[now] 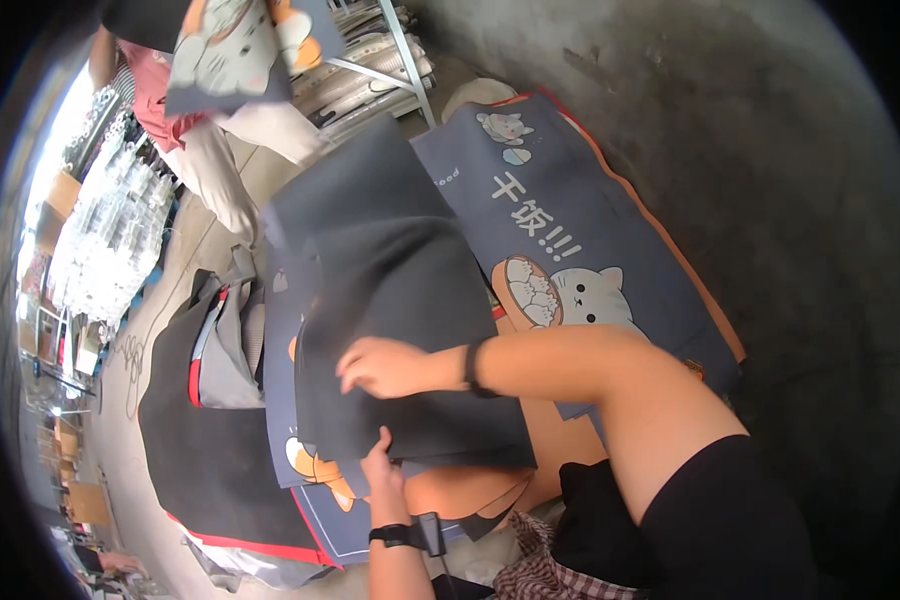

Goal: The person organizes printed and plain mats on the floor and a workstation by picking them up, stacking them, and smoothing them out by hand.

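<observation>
A dark grey rubbery mat (410, 310) lies across a pile of printed floor mats, its far part bulging and blurred. My left hand (380, 468) is closed on its near edge, thumb on top and the other fingers hidden underneath. Just above the middle of this mat is my right hand (385, 368), fingers loosely bent and slightly apart, with nothing visible in them. Beneath, a blue-grey mat edge (282, 400) with an orange-and-white cartoon animal shows on the left. Orange sheeting (480, 490) curls up at the near side.
On the right lies a blue-grey cat-print mat (570, 220) with an orange edge. A black mat (205, 460) and grey folded material (235, 365) lie left. Beyond, a person (195, 130) stands by a raised cat-print mat (235, 55). Rolls (370, 75) fill a metal rack.
</observation>
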A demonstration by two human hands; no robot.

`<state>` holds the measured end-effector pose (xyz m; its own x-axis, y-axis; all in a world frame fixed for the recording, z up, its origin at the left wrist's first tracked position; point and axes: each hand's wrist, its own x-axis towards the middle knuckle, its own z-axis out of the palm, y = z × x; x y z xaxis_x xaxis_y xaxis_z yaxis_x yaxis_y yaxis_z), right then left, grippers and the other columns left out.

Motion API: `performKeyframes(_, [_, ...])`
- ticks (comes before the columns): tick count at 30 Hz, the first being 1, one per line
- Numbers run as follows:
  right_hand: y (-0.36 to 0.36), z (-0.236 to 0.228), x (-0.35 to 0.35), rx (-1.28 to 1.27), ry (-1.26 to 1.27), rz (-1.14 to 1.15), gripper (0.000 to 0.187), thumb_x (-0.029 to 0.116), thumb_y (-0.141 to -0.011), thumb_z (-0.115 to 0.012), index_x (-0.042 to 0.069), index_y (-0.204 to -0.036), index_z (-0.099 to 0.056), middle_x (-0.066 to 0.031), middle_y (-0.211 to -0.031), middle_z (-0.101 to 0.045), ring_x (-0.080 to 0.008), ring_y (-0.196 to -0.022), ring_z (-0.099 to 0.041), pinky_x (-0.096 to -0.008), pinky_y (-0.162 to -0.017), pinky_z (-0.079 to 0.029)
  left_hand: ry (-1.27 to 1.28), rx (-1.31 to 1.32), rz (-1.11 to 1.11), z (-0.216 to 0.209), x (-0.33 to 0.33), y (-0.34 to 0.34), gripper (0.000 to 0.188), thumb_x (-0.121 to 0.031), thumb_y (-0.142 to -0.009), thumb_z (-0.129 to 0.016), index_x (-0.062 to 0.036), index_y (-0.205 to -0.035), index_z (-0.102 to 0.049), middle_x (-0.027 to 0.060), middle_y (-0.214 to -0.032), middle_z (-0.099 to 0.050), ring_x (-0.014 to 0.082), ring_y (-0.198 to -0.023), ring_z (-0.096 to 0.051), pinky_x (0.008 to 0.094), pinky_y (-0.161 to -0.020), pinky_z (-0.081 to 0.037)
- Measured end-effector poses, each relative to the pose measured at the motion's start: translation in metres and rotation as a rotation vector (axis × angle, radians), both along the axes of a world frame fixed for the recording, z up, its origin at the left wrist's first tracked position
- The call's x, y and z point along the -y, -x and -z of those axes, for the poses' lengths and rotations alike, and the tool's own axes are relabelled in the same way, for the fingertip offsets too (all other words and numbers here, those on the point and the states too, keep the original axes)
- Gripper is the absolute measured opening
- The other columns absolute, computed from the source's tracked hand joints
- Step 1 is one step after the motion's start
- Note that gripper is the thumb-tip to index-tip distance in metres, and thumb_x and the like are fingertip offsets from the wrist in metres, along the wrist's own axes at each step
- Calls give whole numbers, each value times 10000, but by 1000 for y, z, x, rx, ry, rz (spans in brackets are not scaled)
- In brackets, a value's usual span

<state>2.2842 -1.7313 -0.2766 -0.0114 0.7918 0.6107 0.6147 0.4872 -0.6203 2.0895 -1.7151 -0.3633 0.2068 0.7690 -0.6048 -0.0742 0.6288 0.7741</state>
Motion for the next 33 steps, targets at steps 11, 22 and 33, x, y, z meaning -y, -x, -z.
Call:
performKeyframes(11, [-194,159,254,-296,1182,1157,390,195,-676,-579,-9,-1009,-565,-205,-1030,-555,-347,-1014,-500,-392,-874,-404,-349,-66,-204,-7,35,-47,330,-33,-769,-617,59,-1071,-520,109,-1040,-561,216,-865,-554,318,-793,-455])
performKeyframes(22, [-323,97,433,-840,131,1671,561,181,-789,-575,35,-1270,-326,-93,-1016,-555,-155,-856,-553,-262,-747,-445,-415,-48,-203,13,35,-49,328,-118,-792,-609,71,-1042,-515,134,-1004,-562,225,-832,-574,332,-729,-492])
performKeyframes(33, [-318,76,476,-1344,-333,1292,300,271,-906,-447,91,-1141,-500,-29,-934,-574,-114,-801,-535,-256,-750,-445,-452,-42,-190,4,51,-62,352,-103,-813,-572,74,-1096,-461,145,-1083,-518,235,-893,-548,334,-771,-478])
